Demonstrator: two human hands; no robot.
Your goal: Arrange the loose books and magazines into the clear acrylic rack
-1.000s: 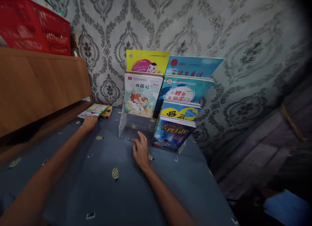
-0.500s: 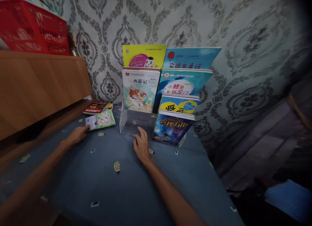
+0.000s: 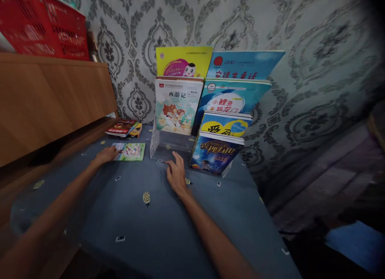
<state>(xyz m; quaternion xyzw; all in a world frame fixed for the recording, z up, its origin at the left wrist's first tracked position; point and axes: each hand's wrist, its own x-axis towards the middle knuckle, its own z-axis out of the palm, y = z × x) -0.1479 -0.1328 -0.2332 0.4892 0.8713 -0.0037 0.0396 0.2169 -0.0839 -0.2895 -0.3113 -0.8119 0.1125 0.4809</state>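
At the left, my left hand (image 3: 107,154) is closed at the left edge of a thin green picture book (image 3: 132,151), its fingertips over the cover. The book looks nearly flat, low over the cloth-covered table. My right hand (image 3: 177,172) has its fingers apart and holds nothing, at the front of a clear stepped book stand (image 3: 155,144). In the stand's left column are a white book (image 3: 177,106) and, behind it, a yellow one (image 3: 195,56). Its right column holds several blue books, with a dark blue one (image 3: 215,152) in front.
A small stack of books (image 3: 122,127) lies behind the green one, beside a wooden cabinet (image 3: 54,94). On the cabinet stands a red plastic basket (image 3: 45,26). Patterned wallpaper (image 3: 234,22) rises behind the stand. The blue tablecloth (image 3: 168,227) drops off at the right.
The green book has come away from the stack, nearer to me, and looks flatter, with my left hand still at its edge. My right hand stays by the stand. The view has shifted slightly.
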